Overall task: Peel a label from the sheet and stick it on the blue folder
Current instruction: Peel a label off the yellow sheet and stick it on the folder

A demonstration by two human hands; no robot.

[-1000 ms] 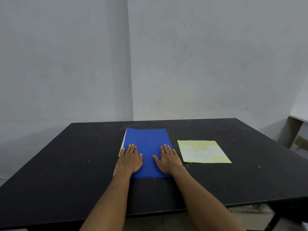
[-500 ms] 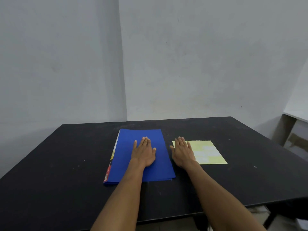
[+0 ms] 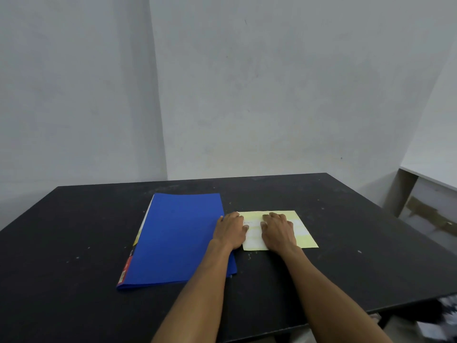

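Both hands, left hand [image 3: 230,232] and right hand [image 3: 278,231], have moved off the blue folder [image 3: 178,238] onto the label sheet [image 3: 303,231], fingers curled.

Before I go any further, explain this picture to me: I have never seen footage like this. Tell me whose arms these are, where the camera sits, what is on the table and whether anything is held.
No machine is here. The arms belong to a person, and the single picture comes from a wide-angle camera worn on that person's head, looking forward and down, so the arms reach in from the bottom edge.

On the black table lie two things: a blue folder, closed and flat, and to its right a pale yellow label sheet with lighter labels on it.

The left hand rests at the sheet's left edge, beside the folder. The right hand lies palm down on the sheet. Both hands are open and press flat; neither holds anything. No label looks peeled yet, and the folder's cover shows none.
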